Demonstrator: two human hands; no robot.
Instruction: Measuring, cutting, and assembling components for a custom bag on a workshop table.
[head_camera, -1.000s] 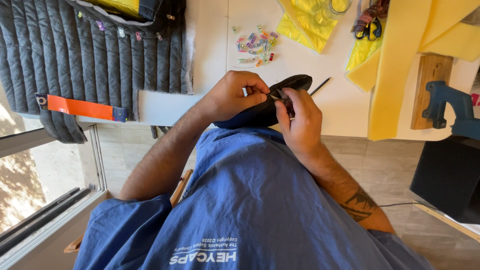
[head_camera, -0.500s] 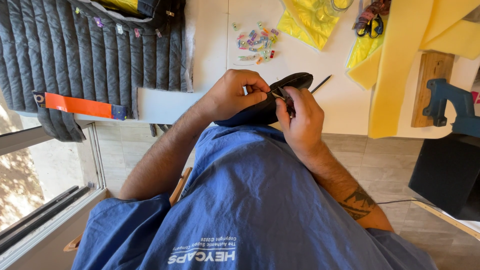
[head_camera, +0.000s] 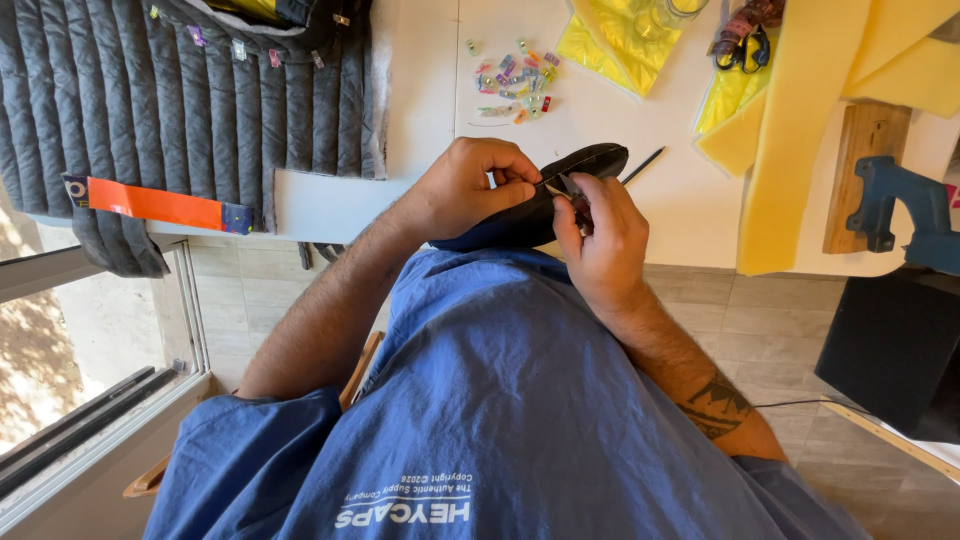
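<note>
— Anything moved since the earlier frame?
— Barely; both hands stay put at the table (head_camera: 420, 120) edge. My left hand (head_camera: 465, 190) pinches the dark fabric piece (head_camera: 520, 220).
— And the right?
— My right hand (head_camera: 600, 240) has its fingers (head_camera: 578, 205) closed on something small at the seam, possibly a clip.

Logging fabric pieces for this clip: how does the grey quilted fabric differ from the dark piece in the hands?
The grey quilted fabric lies spread flat over the table's left side, untouched; the dark piece is small, folded and pinched by both hands. The quilted fabric shows stitched ribs and edge clips; the dark piece looks smooth. Both are dark textiles.
</note>
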